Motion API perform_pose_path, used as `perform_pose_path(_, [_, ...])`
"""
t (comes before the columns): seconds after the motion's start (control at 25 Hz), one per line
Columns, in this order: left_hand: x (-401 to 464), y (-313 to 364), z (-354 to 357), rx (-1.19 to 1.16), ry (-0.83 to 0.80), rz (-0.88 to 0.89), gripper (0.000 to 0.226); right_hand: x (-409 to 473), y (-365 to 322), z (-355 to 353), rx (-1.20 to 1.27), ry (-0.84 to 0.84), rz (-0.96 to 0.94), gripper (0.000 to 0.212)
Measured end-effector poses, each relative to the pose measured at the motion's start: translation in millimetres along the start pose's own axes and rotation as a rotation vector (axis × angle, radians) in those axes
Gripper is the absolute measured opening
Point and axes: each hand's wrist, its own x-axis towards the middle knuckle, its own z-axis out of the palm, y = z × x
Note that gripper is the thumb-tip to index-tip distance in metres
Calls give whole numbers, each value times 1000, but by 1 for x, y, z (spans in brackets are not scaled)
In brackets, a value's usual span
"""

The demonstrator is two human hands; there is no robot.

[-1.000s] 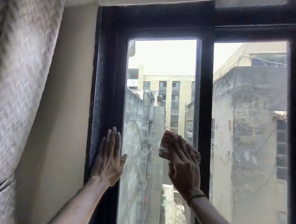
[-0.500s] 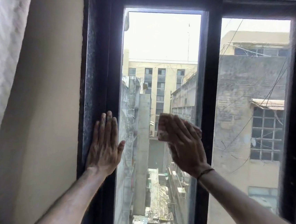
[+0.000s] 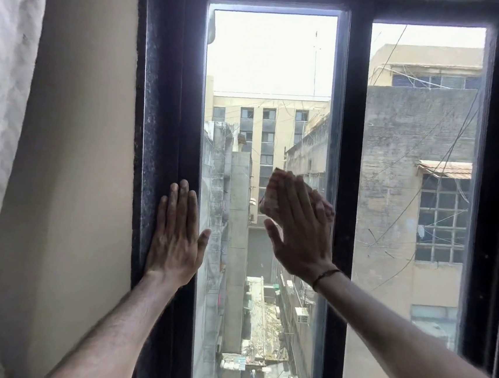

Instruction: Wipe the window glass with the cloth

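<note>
Nearest, the left hand lies flat and spread on the dark window frame, fingers pointing up, gripping nothing, its thumb reaching over the glass edge. Just beyond and to its right, the right hand presses a folded cloth flat against the window glass, open-palmed; the cloth sits under its fingers, near the pane's right edge. The pane runs tall and narrow, so most unwiped glass seems to lie above the right hand, some below; that hand is the nearer for the stroke.
</note>
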Motion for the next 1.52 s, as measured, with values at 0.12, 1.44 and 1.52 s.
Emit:
perform_pose_path(0.12, [1, 0, -5, 0, -27, -12, 80, -36, -7, 16, -18, -67, -299, 83])
perform_pose_path(1.44, [-1, -5, -5, -3, -85, -1, 80, -57, 26, -7, 87, -124, -795, 47])
perform_pose_path(1.52, [-3, -4, -8, -20, -98, -23, 81, -79, 35, -23, 231, -129, -523, 43])
